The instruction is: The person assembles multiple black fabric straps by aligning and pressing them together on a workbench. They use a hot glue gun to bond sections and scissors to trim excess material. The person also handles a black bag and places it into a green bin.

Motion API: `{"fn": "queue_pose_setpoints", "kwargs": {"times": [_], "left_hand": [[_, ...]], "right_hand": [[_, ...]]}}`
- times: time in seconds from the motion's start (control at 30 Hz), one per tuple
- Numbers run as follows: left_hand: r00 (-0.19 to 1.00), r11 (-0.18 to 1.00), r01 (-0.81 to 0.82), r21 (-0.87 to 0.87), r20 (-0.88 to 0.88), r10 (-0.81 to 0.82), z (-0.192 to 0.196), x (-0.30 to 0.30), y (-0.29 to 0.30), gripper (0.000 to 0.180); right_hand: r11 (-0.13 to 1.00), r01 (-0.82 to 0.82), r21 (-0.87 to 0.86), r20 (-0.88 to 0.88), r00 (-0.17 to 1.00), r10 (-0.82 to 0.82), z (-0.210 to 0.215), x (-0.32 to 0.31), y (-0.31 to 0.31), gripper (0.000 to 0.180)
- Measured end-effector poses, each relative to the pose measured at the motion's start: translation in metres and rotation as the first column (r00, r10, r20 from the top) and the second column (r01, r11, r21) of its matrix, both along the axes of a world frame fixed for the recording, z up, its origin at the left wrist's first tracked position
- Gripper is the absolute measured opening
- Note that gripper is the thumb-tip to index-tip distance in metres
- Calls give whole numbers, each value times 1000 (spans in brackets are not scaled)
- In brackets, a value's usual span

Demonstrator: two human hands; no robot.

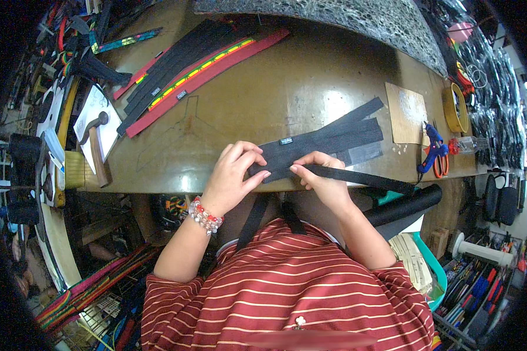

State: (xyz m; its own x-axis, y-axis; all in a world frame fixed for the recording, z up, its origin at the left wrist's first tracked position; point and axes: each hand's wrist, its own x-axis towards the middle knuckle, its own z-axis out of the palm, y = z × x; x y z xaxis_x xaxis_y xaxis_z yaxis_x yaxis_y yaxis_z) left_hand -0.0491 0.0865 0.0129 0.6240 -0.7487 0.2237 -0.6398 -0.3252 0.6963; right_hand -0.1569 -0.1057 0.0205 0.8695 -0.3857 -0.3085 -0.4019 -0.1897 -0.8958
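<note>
A flat black fabric strap piece (310, 142) with a small woven label lies at the table's near edge, its long tails spreading to the right. My left hand (231, 175) grips its left end between thumb and curled fingers; a beaded bracelet circles that wrist. My right hand (328, 188) pinches a narrow black strip (363, 177) close to the strap's lower edge. From there the strip runs right, past the table edge, over a black roll (410, 206). Whether the strip's end touches the strap is hidden by my fingers.
More black and red straps (187, 88) lie at the far left, near a hammer (96, 146) on white paper. Rightward are a cardboard piece (405, 111), a blue glue gun (433, 151), orange-handled scissors (442, 166) and a yellow tape roll (455, 108). A speckled slab (334, 23) lines the back.
</note>
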Motion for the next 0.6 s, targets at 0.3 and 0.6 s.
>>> {"fn": "queue_pose_setpoints", "kwargs": {"times": [0.3, 0.6], "left_hand": [[998, 997, 1, 82, -67, 5, 8, 0, -5, 24], [990, 994, 0, 112, -141, 16, 10, 1, -4, 23]], "right_hand": [[964, 87, -253, 71, 995, -71, 22, -21, -23, 12], [886, 42, -461, 140, 990, 26, 0, -9, -38, 15]]}}
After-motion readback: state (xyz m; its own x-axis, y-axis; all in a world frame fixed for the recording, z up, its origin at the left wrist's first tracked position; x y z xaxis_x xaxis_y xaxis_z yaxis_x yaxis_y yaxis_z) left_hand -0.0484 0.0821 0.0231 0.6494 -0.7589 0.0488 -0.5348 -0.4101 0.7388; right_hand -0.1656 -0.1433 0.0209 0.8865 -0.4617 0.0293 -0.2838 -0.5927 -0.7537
